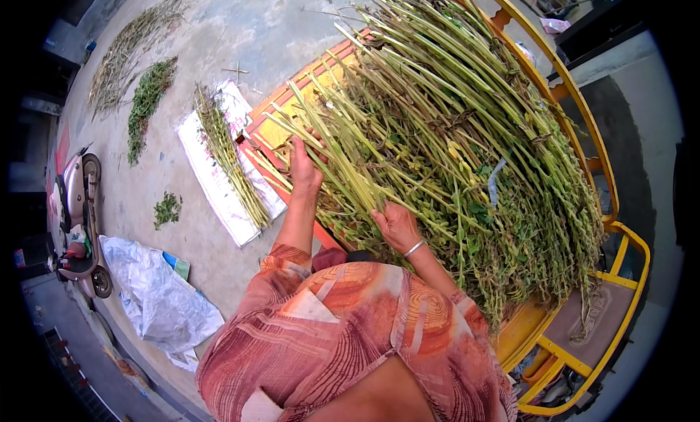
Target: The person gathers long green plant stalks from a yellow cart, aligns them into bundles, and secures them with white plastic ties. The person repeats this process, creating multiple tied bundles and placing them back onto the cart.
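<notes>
A big heap of long green stalks (467,130) with leaves and pods lies on an orange and yellow cart bed (270,126). My left hand (302,167) is closed around a few stalks near their cut ends at the heap's left edge. Lower down, my right hand (397,225), with a silver bangle on the wrist, grips the same bunch of stalks (350,181). Both forearms reach up from my patterned orange shirt (350,342).
On the concrete ground to the left, a white sack (211,181) carries a row of stalks (230,167). More piles of stalks (146,101) lie farther back. A scooter (76,218) and a crumpled white sheet (157,298) are at the left. Yellow cart rails (583,123) curve at the right.
</notes>
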Available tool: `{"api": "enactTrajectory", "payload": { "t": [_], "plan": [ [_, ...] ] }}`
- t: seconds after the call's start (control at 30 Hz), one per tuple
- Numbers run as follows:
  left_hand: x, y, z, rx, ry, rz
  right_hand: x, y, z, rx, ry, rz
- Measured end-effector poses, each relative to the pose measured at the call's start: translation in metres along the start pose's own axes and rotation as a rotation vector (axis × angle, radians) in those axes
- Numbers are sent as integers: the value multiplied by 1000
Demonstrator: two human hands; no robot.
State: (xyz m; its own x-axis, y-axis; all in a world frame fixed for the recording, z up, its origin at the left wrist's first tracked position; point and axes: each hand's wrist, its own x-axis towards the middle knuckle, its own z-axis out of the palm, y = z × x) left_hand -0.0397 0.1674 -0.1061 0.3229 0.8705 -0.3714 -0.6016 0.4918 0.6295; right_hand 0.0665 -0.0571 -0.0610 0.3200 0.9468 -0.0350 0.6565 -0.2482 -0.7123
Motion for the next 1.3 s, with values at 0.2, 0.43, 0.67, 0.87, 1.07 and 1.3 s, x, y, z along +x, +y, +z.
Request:
{"api": "enactTrajectory", "payload": {
  "t": [0.2,0.43,0.67,0.87,1.07,1.3],
  "plan": [
    [-9,6,15,14,-155,-45,33,-32,-5,-322,52,-84],
    [-32,13,33,231,-353,92,43,-42,1,-589,-133,-39],
    [-31,9,46,213,-146,11,31,-43,-5,-381,72,-75],
    [-41,27,52,103,-257,-94,-31,19,-54,-492,514,138],
    [-61,43,74,14,-409,-73,-84,66,-61,-333,419,121],
    [-58,45,60,-55,-386,-107,-71,88,-89,16,402,165]
  ]
}}
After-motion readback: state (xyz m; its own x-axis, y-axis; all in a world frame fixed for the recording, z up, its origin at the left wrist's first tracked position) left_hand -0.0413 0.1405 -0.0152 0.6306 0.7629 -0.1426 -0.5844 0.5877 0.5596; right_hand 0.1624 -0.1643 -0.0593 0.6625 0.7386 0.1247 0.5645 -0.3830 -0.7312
